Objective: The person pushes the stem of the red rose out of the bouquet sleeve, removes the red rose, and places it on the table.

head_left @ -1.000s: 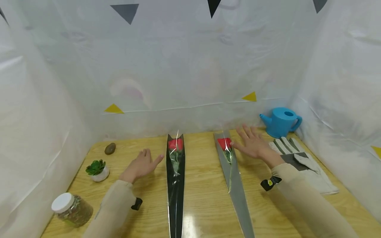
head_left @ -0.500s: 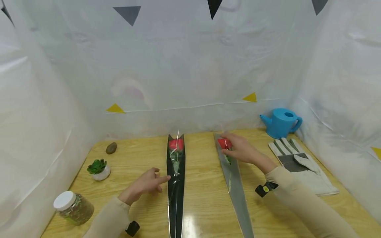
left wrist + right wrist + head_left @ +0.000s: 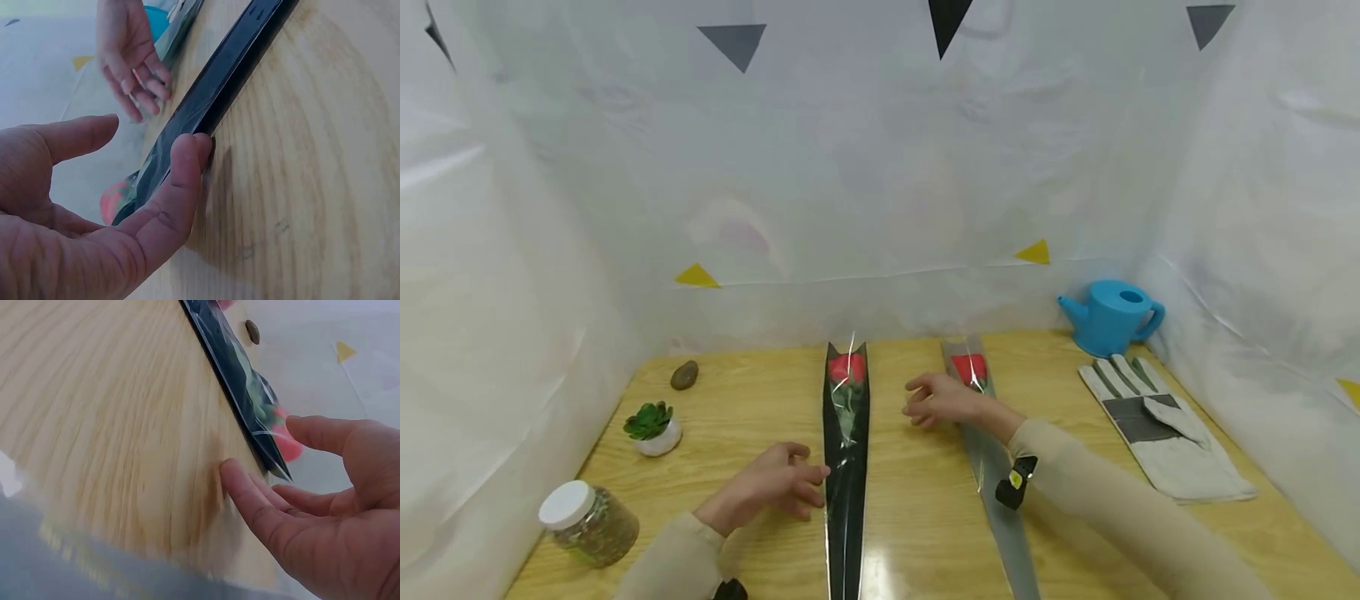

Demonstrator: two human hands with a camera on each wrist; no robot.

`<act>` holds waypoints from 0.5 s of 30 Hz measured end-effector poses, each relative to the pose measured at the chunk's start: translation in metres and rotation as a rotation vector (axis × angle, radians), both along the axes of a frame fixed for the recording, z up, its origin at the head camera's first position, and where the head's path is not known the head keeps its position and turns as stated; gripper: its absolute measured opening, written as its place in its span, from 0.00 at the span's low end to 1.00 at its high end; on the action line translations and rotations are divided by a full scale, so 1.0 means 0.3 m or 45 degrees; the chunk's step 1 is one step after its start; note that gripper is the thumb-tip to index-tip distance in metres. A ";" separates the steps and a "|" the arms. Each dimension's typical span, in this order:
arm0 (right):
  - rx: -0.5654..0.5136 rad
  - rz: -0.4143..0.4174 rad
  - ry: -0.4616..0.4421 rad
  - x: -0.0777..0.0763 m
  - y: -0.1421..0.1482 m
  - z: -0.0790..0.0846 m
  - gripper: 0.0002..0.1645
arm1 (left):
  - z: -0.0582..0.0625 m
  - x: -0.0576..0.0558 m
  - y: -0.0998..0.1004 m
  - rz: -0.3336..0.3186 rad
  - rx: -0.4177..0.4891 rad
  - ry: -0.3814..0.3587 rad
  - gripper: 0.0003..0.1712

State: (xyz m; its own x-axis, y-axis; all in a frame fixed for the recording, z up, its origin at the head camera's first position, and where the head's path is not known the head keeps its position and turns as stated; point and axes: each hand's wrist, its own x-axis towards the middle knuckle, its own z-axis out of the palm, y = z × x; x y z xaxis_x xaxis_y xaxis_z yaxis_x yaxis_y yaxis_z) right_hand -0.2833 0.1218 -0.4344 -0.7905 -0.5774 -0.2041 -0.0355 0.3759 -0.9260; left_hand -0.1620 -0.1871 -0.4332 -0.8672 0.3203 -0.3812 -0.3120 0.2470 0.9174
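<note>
A red rose in a black wrapper (image 3: 847,454) lies lengthwise on the table, its bloom toward the back wall. My left hand (image 3: 775,483) is at its left edge, fingers loosely bent and fingertips right at the wrapper; in the left wrist view the thumb stands apart from the fingers (image 3: 165,222). My right hand (image 3: 943,400) hovers between the two roses, relaxed, with nothing in it. Beneath that wrist lies a second red rose in a grey wrapper (image 3: 1000,508), partly hidden by the hand and sleeve. In the right wrist view the black wrapper (image 3: 234,381) lies beyond the fingertips.
At the left are a brown stone (image 3: 684,375), a small succulent in a white pot (image 3: 657,437) and a white-lidded jar (image 3: 597,529). A blue watering can (image 3: 1108,321) and white-and-grey work gloves (image 3: 1180,454) sit at the right. White sheeting (image 3: 880,200) encloses the table.
My right hand has moved from beside the grey-wrapped rose, across its bloom, to its left side. My left hand has come nearer me, to the black wrapper's edge, its fingers bending.
</note>
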 end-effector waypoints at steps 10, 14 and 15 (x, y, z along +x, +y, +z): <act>-0.194 -0.010 -0.444 0.031 -0.104 -0.044 0.40 | -0.044 0.014 0.057 0.071 0.011 0.111 0.53; -0.192 -0.003 -0.450 0.041 -0.126 -0.037 0.38 | -0.050 0.013 0.084 0.130 -0.096 0.207 0.56; -0.193 0.000 -0.446 0.045 -0.131 -0.034 0.37 | -0.051 0.013 0.091 0.145 -0.132 0.229 0.57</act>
